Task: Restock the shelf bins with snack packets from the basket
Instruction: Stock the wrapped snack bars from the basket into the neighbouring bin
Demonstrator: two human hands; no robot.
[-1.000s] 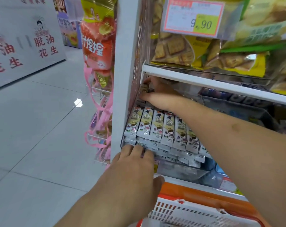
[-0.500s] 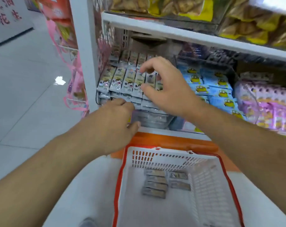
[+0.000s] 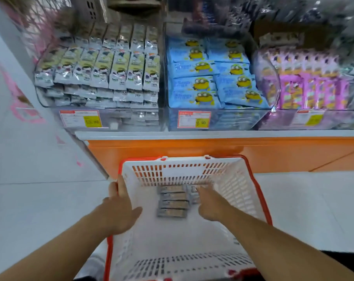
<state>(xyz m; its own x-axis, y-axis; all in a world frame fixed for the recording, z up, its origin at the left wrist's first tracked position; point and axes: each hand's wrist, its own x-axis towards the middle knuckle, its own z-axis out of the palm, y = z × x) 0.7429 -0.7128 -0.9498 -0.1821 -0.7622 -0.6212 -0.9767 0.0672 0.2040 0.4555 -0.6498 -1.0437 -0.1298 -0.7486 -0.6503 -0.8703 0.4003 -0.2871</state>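
A white basket [image 3: 184, 171] with a red rim stands on the floor in front of the shelf. Several grey snack packets [image 3: 173, 201] lie stacked on its bottom. My left hand [image 3: 119, 207] holds the basket's left rim, thumb inside. My right hand [image 3: 210, 203] reaches down into the basket, fingers extended and touching the packets beside the stack. Above, the clear left shelf bin [image 3: 50, 104] is packed with rows of the same kind of grey-and-yellow packets [image 3: 103, 72].
A middle bin [image 3: 216, 116] holds blue packets with yellow cartoon figures. A right bin [image 3: 311, 82] holds purple packets. Price tags [image 3: 80, 118] hang on the bin fronts. An orange base panel [image 3: 212, 153] runs under the shelf. Pale floor tiles [image 3: 30, 179] lie to the left.
Both hands left the shelf bin and came down to the basket. The left now holds the rim and the right is inside by the packets. The view tilted downward.
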